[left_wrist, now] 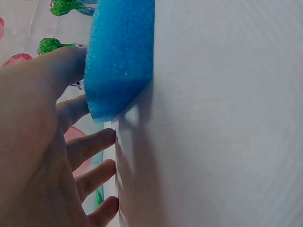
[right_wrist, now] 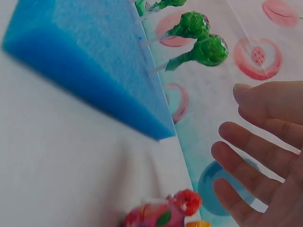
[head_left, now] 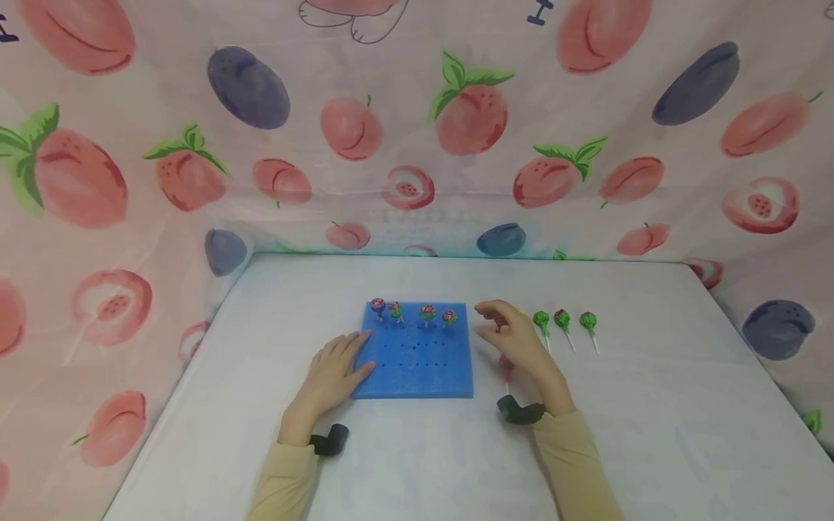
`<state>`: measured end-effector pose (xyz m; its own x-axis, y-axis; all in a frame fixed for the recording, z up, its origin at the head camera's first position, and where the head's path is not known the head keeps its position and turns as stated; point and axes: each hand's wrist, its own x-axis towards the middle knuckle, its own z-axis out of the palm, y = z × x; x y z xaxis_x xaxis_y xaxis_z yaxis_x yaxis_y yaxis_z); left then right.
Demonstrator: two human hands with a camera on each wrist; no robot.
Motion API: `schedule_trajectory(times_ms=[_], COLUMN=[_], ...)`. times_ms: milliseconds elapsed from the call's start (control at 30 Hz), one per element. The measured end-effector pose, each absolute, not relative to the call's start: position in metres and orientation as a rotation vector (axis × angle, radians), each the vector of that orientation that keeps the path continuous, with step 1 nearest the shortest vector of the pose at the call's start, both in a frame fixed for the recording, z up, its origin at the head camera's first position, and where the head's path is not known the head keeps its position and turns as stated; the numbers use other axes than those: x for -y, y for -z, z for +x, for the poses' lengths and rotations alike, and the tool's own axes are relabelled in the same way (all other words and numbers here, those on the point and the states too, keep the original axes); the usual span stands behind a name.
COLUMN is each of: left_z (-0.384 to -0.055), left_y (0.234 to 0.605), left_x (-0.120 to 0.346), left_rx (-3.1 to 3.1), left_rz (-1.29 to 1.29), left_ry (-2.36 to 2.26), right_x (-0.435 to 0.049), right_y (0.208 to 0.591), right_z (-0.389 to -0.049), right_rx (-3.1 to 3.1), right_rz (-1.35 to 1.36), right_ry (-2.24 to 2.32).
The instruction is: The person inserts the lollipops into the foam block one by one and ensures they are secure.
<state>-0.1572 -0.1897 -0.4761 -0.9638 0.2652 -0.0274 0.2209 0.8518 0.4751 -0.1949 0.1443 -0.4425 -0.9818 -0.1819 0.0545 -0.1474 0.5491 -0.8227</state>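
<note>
A blue foam block [head_left: 417,383] dotted with small holes lies on the white table. Several lollipops stand upright along its back row: a purple-wrapped lollipop [head_left: 378,305] at the left, then green-wrapped ones such as the green lollipop [head_left: 426,312]. My left hand [head_left: 329,373] rests against the block's left edge, thumb and fingers spread. To the right of the block, my right hand [head_left: 521,347] hovers with fingers apart and nothing between them, as the right wrist view shows. Below that hand lies a pink-red lollipop [head_left: 506,367], partly covered; its wrapper [right_wrist: 154,215] shows in the right wrist view.
Three more green lollipops lie in a row right of my right hand, the outermost green lollipop [head_left: 588,320] among them. A bit of yellow wrapper [head_left: 520,311] peeks out behind the hand. A fruit-patterned cloth [head_left: 417,224] hangs behind the table [head_left: 651,449] and at its sides.
</note>
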Motion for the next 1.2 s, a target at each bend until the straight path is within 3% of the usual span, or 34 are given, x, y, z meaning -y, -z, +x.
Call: schedule_trajectory(times_ms=[1200], left_z=[-0.157], left_y=[0.472], left_x=[0.189], left_rx=[-2.910], left_rz=[0.380], left_ry=[-0.741], right_x=[-0.187], right_y=[0.460], right_z=[-0.162], right_rx=[-2.763], right_rz=[-0.153], right_ry=[1.135])
